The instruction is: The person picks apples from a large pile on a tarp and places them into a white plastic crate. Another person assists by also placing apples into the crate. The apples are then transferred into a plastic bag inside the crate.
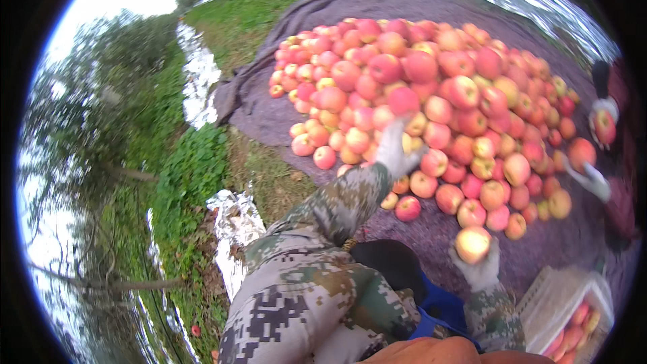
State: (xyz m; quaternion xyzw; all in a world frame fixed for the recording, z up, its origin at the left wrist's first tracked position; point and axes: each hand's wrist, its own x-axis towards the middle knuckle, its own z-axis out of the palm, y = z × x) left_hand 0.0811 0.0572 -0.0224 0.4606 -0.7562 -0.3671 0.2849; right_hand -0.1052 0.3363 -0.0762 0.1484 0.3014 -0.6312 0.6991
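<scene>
A large heap of red and yellow apples (450,116) lies on a dark purplish cloth (252,111) before me. My left hand (397,149), in a pale glove and blurred, reaches into the near side of the heap with its fingers apart; whether it touches an apple there is unclear. Near the heap's lower edge, my right hand (477,265), also gloved, holds a yellowish-red apple (473,245) from below. Both my sleeves are camouflage.
At lower right a crate with a white liner (561,303) holds apples. Another person's gloved hands are at the far right, one with an apple (604,126), the other beside the heap (591,182). Silver foil (235,222) and grass lie to the left.
</scene>
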